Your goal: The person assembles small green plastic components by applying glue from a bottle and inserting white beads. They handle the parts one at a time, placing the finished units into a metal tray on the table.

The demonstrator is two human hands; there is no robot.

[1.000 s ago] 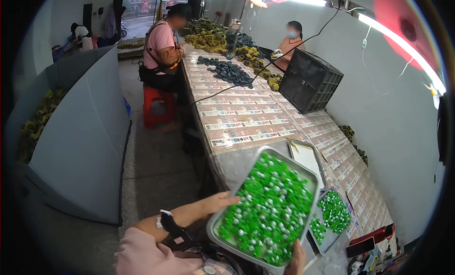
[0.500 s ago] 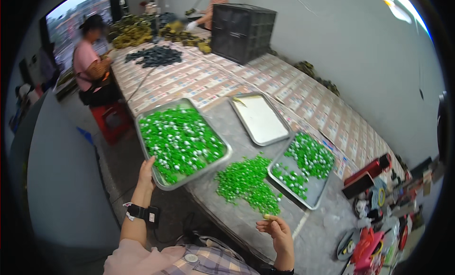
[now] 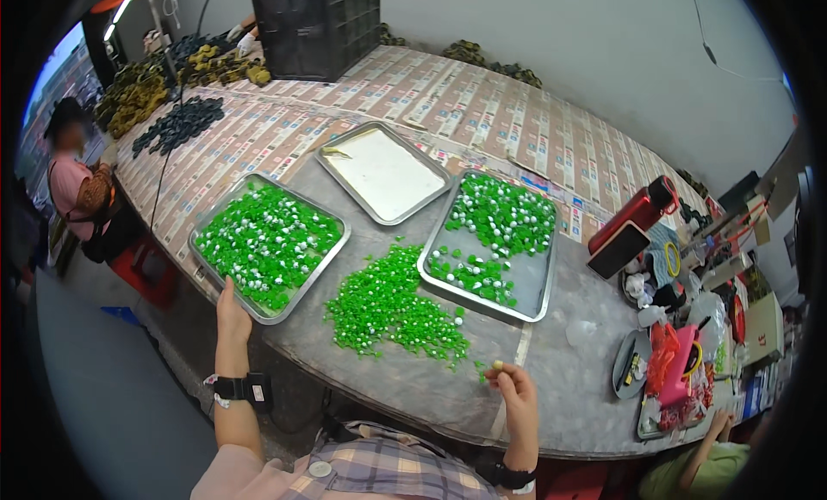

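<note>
Grey work surface (image 3: 568, 379) forms the near end of a long table. At its front edge, the right hand (image 3: 517, 401) is positioned with thumb and index finger curled toward each other; whether a piece is pinched between them cannot be determined. The left hand (image 3: 231, 317) grips the near edge of the left tray (image 3: 310, 276), thumb at the rim, other fingers hidden. At the lower right, a co-worker's hand (image 3: 719, 427) is located beside the table.

A loose green pile (image 3: 388, 302) lies directly on the grey surface, between the left tray and the right tray (image 3: 534, 280). The left tray, at the left table edge, contains green pieces (image 3: 263, 233) mixed with shiny white ones. The right tray contains similar pieces, grouped mainly toward its far end. To the right lie a grey dish (image 3: 631, 371) and a pink item (image 3: 679, 362); beyond these, a dark flat device (image 3: 618, 248) adjoins a red flask (image 3: 637, 214).

Behind the pile, the centre tray (image 3: 388, 177) has a white base. Farther back, a patterned covering (image 3: 500, 130) extends to a black crate (image 3: 319, 31). Dark pieces (image 3: 181, 125) lie at far left, near a seated person (image 3: 73, 190).
</note>
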